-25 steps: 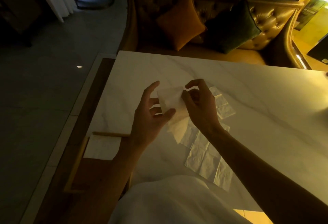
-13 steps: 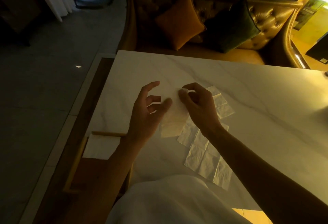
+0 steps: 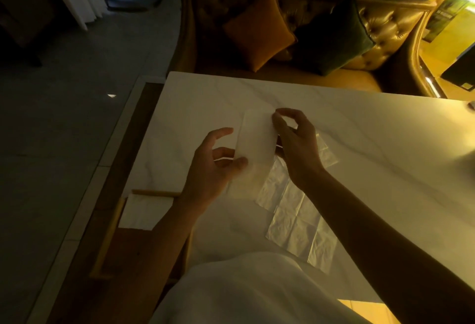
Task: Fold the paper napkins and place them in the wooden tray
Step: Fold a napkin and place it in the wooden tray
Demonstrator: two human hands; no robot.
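A white paper napkin [image 3: 253, 143] is held over the marble table, its top part curling over in a fold. My left hand [image 3: 213, 167] pinches its lower left edge with thumb and fingers. My right hand [image 3: 295, 143] pinches its upper right corner. Under my right wrist, an unfolded napkin [image 3: 295, 215] with crease lines lies flat on the table. The wooden tray [image 3: 108, 236] sits at the lower left beside the table, with a folded white napkin [image 3: 144, 210] in its far end. My left forearm hides the tray's right side.
The white marble table [image 3: 359, 143] stretches right and away from me. Behind it stands a tufted sofa [image 3: 380, 48] with an orange cushion [image 3: 259, 30] and a dark green cushion [image 3: 334, 38]. Grey floor [image 3: 64, 118] lies to the left. My white shirt fills the bottom.
The napkin has been lifted from near the table and stretched taller between both hands, its top edge now curling over. My right hand moved up and right; my left hand moved slightly.
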